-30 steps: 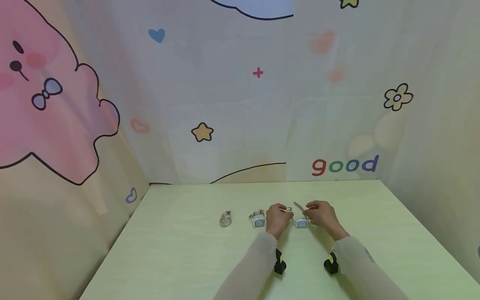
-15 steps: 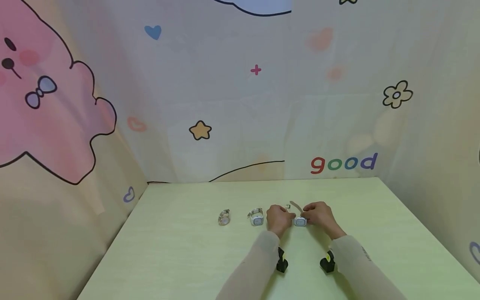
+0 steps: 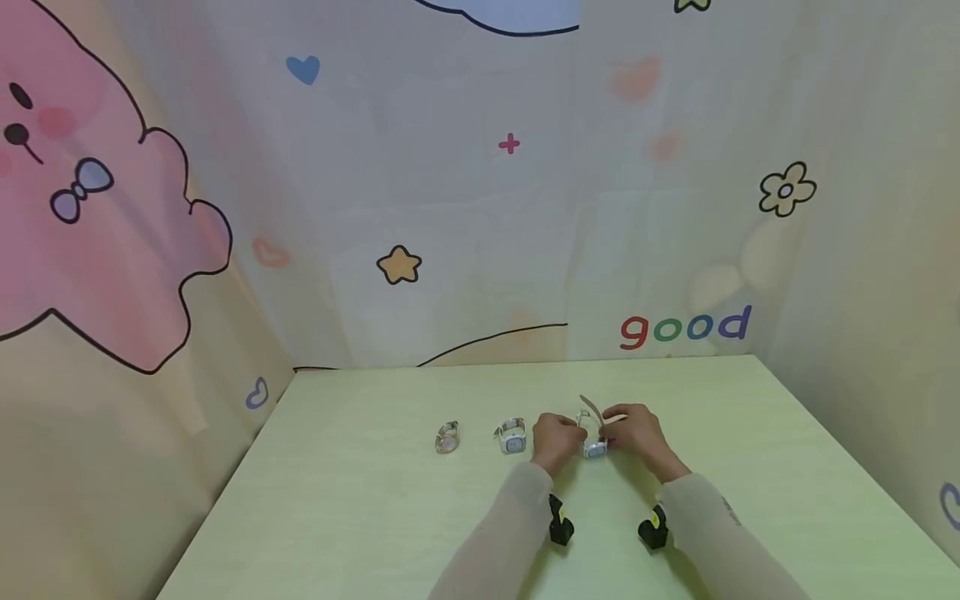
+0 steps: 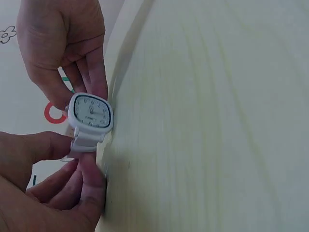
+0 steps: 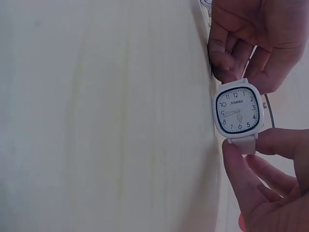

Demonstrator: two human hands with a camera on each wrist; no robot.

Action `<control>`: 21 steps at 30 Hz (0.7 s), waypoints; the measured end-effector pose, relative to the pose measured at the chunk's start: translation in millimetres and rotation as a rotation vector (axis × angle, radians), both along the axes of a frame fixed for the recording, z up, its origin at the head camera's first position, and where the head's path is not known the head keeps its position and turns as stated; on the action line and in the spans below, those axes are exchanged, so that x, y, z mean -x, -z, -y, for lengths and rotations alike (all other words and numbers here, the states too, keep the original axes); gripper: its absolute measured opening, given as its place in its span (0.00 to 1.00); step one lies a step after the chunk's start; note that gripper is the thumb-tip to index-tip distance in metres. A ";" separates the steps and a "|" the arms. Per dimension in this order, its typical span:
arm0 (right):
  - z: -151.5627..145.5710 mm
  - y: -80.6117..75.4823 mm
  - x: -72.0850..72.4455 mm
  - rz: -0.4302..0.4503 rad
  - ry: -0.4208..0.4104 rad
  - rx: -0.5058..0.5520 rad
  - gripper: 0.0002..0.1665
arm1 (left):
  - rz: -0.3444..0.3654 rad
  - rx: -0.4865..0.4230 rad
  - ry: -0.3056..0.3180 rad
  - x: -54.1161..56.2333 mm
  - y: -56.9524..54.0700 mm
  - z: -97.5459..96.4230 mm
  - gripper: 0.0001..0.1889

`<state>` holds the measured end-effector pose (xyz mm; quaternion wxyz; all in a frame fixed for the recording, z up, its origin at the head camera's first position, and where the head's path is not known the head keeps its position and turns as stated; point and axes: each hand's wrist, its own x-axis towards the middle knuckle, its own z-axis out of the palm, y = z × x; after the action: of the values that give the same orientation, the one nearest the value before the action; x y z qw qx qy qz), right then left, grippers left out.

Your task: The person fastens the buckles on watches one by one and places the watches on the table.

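Note:
In the head view, a white wristwatch [image 3: 596, 450] with a squarish case is held between both hands, its strap unfastened and its ends standing up behind the case. My left hand [image 3: 557, 439] pinches one strap half beside the case, plain in the left wrist view, where thumb and forefinger grip the white strap [image 4: 84, 144]. On the other side, my right hand [image 3: 637, 433] pinches the opposite strap half; the right wrist view shows its thumb and forefinger at the strap [image 5: 245, 145] just off the dial [image 5: 238, 110]. The other fingers of both hands are bent and partly hidden.
Left of the hands, a second white watch [image 3: 513, 437] stands on the pale wood-grain table [image 3: 360, 500] with its strap looped. Farther left lies a rose-toned watch [image 3: 447, 437]. A printed cloth [image 3: 465, 192] hangs behind the table's back edge.
My left hand has come down from the strap's buckle end to beside the case, and my right hand has shifted slightly inward. The watch has turned and tilted a little between them.

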<state>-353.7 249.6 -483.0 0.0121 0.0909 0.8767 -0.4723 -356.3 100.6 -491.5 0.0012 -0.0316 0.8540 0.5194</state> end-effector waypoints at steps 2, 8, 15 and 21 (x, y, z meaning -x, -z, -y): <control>1.0 -0.9 -1.0 -0.012 -0.005 0.029 0.21 | 0.010 -0.037 0.013 -0.6 -0.5 2.2 0.06; 3.9 -6.5 -2.1 -0.074 -0.007 0.062 0.19 | 0.021 -0.198 0.057 -2.3 -5.3 1.7 0.07; 6.1 -19.4 -5.5 -0.123 0.015 0.104 0.23 | 0.039 -0.427 0.069 -2.3 -14.2 -0.6 0.06; 7.4 -27.9 -8.6 -0.148 0.028 0.108 0.23 | 0.030 -0.513 0.119 -6.5 -26.0 5.9 0.18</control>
<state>-345.1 242.2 -455.0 -0.0543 0.0675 0.8469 -0.5246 -349.8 94.7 -465.4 0.0525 0.0122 0.6946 0.7174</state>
